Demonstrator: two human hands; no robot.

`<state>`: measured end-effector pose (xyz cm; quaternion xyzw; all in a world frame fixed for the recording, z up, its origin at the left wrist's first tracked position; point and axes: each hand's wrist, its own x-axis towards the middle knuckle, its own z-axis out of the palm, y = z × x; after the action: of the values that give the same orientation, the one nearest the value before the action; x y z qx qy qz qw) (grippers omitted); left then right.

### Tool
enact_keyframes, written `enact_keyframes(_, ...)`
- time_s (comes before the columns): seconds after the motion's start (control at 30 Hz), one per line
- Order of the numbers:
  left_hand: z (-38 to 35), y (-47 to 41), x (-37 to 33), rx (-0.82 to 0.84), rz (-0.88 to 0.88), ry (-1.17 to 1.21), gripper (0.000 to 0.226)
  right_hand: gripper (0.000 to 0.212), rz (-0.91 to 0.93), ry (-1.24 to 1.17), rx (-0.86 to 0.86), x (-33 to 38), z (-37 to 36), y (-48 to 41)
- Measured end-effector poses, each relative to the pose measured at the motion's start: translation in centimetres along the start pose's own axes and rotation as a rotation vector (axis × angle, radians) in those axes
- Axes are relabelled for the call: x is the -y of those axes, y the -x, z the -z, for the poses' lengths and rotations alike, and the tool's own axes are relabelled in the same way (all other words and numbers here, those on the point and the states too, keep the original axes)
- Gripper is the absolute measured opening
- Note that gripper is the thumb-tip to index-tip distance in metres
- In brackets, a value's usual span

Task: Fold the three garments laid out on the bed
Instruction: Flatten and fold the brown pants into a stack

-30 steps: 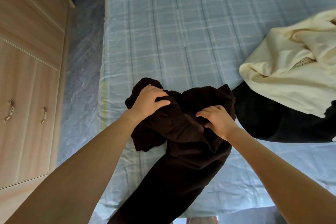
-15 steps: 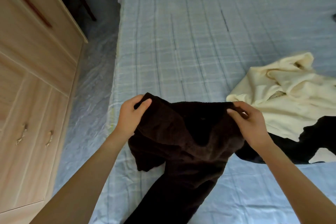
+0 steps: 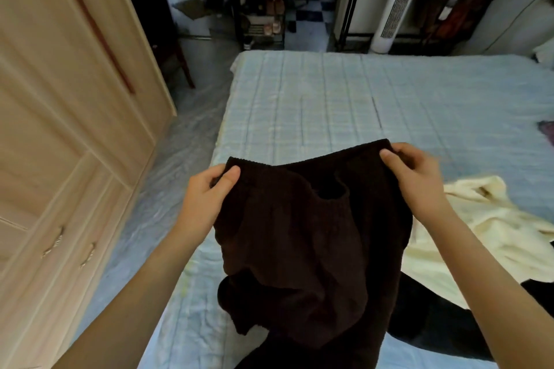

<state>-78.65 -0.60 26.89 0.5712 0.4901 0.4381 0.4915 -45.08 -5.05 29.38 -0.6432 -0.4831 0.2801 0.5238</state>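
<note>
Left grip (image 3: 207,198) was grasping the left end of the dark brown garment (image 3: 308,243) at its waistband, thumb on the near face and fingers curled behind the cloth. Right grip (image 3: 416,183) was grasping the right end the same way, and it was a bit blurred on my feed. Both sat mid-frame with the waistband stretched between them, the right end higher in the frame than the left. An elastic opening gaped just below the top edge, at centre.

The garment hung from the two grips. Its lower part was bunched up and ran down to the bottom edge of the frame over the bed (image 3: 329,99). I couldn't tell whether it was trousers or shorts.

A cream garment (image 3: 494,234) lay crumpled on the bed at lower right, just past the right forearm. A black garment (image 3: 434,317) lay lower right, partly under the cream one and partly behind the brown cloth.

The bed had a pale blue checked sheet and filled the centre and right. A wooden wardrobe (image 3: 60,129) took the left of the frame, with two metal handles at lower left. Pale crinkled sheeting covered the floor (image 3: 168,189) between wardrobe and bed. A white tower fan (image 3: 395,6) stood upper right and a shoe rack (image 3: 263,9) upper centre, both beyond the bed.
</note>
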Motion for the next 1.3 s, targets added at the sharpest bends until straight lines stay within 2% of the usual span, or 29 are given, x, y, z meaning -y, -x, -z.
enact_keyframes(0.17,0.4,-1.2,4.5,-0.032,0.093,-0.126,0.051,0.016,-0.082,0.049,0.100,-5.4,-3.3,-2.9)
enact_keyframes(0.27,-0.3,-4.8,6.6,-0.033,0.164,-0.149,0.046,0.013,-0.112,0.065,0.119,-8.3,-5.2,-6.1)
enact_keyframes(0.4,-2.0,-15.4,8.1,-0.078,0.129,-0.190,0.037,0.018,-0.117,0.068,0.095,-10.3,-7.6,-15.1)
enact_keyframes(0.53,-4.9,-27.6,11.1,-0.125,0.090,-0.181,0.029,0.017,-0.111,0.088,-0.022,-13.3,-11.2,-26.0)
enact_keyframes(0.63,-7.5,-32.2,16.3,-0.082,0.155,-0.220,0.026,0.019,-0.157,0.171,-0.044,-18.4,-13.8,-30.5)
enact_keyframes(0.67,-8.4,-32.3,18.5,-0.039,0.189,-0.279,0.035,0.025,-0.199,0.237,-0.018,-20.1,-14.6,-30.8)
enact_keyframes(0.77,-11.0,-28.2,25.7,0.171,0.226,-0.574,0.058,0.045,-0.265,0.482,0.071,-24.4,-16.8,-26.8)
enact_keyframes(0.83,-12.4,-22.5,30.0,0.309,0.231,-0.806,0.060,0.048,-0.112,0.524,0.152,-26.6,-18.8,-20.0)
enact_keyframes(0.9,-13.4,-17.2,32.9,0.328,0.134,-1.052,0.062,0.051,-0.034,0.617,0.243,-28.8,-20.8,-11.6)
enact_keyframes(0.97,-13.6,-13.9,35.0,0.325,0.007,-1.166,0.059,0.056,-0.110,0.796,0.334,-31.9,-21.7,-5.2)
enact_keyframes(1.07,-13.6,-12.9,38.3,0.341,-0.095,-1.297,0.058,0.056,-0.182,0.974,0.440,-37.9,-21.7,-1.4)
enact_keyframes(1.3,-15.5,-12.7,43.4,0.245,-0.241,-1.401,0.061,0.062,-0.029,0.978,0.238,-43.1,-23.0,0.0)
